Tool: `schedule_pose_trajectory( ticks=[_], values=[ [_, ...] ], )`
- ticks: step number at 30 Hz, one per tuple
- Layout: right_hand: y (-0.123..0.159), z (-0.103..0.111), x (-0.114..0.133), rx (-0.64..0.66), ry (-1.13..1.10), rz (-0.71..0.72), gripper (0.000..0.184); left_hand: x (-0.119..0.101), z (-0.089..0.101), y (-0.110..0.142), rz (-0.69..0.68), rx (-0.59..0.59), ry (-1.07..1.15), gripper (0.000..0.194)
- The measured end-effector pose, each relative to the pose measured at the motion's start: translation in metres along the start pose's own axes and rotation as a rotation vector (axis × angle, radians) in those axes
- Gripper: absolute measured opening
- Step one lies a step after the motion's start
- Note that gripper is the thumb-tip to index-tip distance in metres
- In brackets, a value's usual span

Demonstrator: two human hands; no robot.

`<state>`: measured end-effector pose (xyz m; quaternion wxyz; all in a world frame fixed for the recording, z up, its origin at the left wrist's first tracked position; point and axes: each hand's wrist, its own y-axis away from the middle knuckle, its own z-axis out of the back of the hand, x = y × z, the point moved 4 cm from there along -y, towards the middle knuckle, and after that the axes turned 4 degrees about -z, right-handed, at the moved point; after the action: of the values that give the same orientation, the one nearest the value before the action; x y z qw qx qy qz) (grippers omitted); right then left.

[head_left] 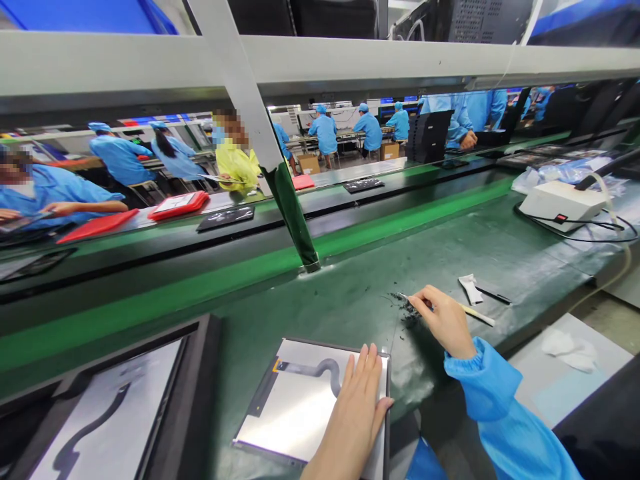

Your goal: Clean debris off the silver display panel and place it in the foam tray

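My left hand (355, 407) lies flat on the silvery back of a display panel (295, 413), fingers stretched out and thumb by its right edge. A grey flex cable (305, 369) curves across the panel and runs under my fingers. Right of the panel, my right hand (444, 320) is closed in a pinch on a slim tool with a metal tip (401, 295). A pale yellow handle (479, 315) sticks out behind that hand, apparently the same tool's. The tip is at a scatter of small black scraps (411, 313) on the green bench mat (350, 287).
A black foam tray (203, 373) with another panel (115, 407) stands at left. A white scrap (470, 290) and black pen-like tool (494, 295) lie right of my hand. A white box with cables (563, 207) sits farther right. A post (295, 213) rises behind; co-workers sit beyond the conveyor.
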<state>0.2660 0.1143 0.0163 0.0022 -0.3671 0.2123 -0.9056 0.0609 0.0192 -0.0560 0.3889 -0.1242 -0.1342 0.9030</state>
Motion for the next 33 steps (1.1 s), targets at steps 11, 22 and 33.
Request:
schedule_pose_trajectory(
  ticks=[11,22,33],
  values=[
    [0.001,0.01,0.005,-0.026,-0.016,-0.004,0.058,0.0,0.008,-0.002,-0.006,0.018,0.093,0.058],
    [0.109,0.027,0.03,0.138,-0.34,-0.075,0.035,-0.003,0.051,0.009,-0.081,0.127,0.272,0.055],
    [0.136,0.004,0.025,0.058,-0.229,-0.026,0.029,-0.024,0.055,-0.021,-0.005,-0.125,0.078,0.022]
  ],
)
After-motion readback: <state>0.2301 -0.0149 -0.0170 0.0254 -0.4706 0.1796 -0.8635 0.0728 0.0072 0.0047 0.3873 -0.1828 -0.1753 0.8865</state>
